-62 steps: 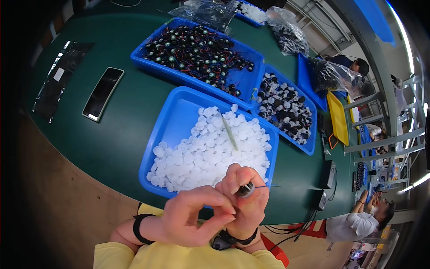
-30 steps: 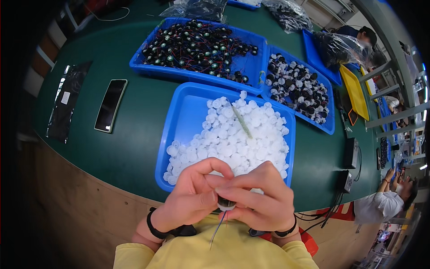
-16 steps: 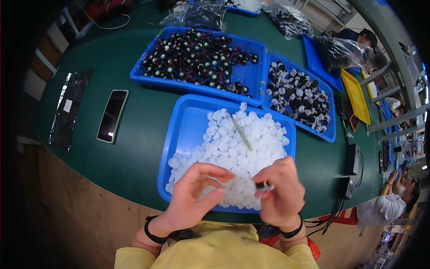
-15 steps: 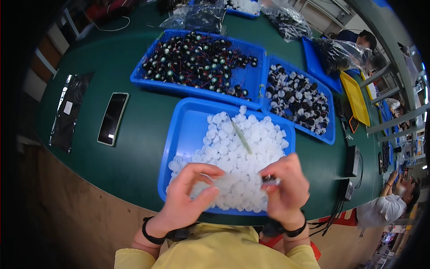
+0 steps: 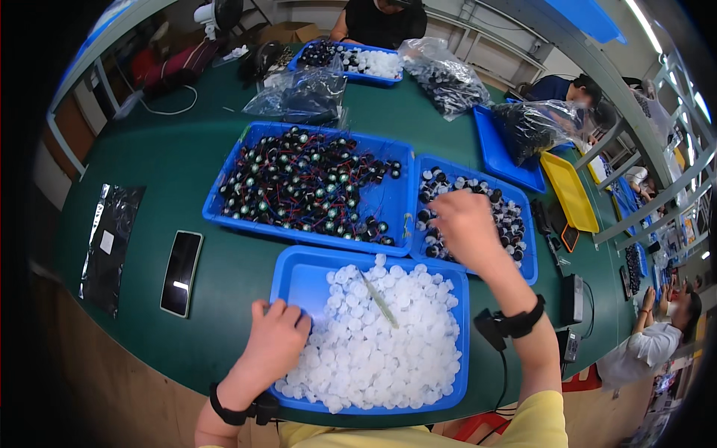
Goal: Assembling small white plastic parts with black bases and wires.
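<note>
My left hand (image 5: 278,337) is at the left side of a blue tray (image 5: 287,272) of translucent white round plastic pieces (image 5: 388,336). Its fingers are bent and spread near the rim, with nothing visible in them. My right hand (image 5: 467,224) reaches over a smaller blue tray (image 5: 527,263) of mixed black-and-white round parts (image 5: 457,183). Its fingers are loosely bent and apart above them; no part shows in them, though the palm side is hidden. A thin greenish strip (image 5: 381,300) lies on the white pieces.
A big blue tray (image 5: 314,237) holds black parts with thin wires. A phone (image 5: 181,273) and black plastic pouch (image 5: 112,243) lie at the left. Clear bags (image 5: 299,93), a yellow tray (image 5: 569,193) and black boxes (image 5: 572,299) surround the work area. Other people sit around the table.
My hands have separated. The right, which pinched a small dark part, has moved up and away over the black-and-white parts; the left has shifted left to the tray's side. The view has tilted up.
</note>
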Demonstrator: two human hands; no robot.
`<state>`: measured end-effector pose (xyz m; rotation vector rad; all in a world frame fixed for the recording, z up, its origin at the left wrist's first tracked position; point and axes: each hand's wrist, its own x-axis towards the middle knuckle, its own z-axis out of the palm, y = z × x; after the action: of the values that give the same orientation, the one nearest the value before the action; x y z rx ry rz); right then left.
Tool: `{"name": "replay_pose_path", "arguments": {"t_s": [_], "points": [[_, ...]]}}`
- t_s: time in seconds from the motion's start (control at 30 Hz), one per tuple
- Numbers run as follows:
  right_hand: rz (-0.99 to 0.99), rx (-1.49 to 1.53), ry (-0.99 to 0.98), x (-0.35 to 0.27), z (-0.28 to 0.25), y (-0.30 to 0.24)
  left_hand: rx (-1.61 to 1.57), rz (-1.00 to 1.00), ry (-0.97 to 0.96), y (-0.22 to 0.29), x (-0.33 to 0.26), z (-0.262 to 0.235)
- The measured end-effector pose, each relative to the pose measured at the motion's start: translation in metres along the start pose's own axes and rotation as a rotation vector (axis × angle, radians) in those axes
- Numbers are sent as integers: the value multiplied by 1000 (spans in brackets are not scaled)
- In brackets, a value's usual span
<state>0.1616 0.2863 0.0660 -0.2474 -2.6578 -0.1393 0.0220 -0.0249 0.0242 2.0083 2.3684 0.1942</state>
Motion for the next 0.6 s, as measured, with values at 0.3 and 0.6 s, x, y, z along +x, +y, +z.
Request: {"name": "replay_pose_path", "arguments": {"t_s": [0.3, 0.6], "points": [[-56, -178, -741, 72, 72, -37, -131, 29, -179, 3, -24, -24], [86, 94, -399, 67, 67, -13, -438, 3, 73, -2, -8, -17]]}}
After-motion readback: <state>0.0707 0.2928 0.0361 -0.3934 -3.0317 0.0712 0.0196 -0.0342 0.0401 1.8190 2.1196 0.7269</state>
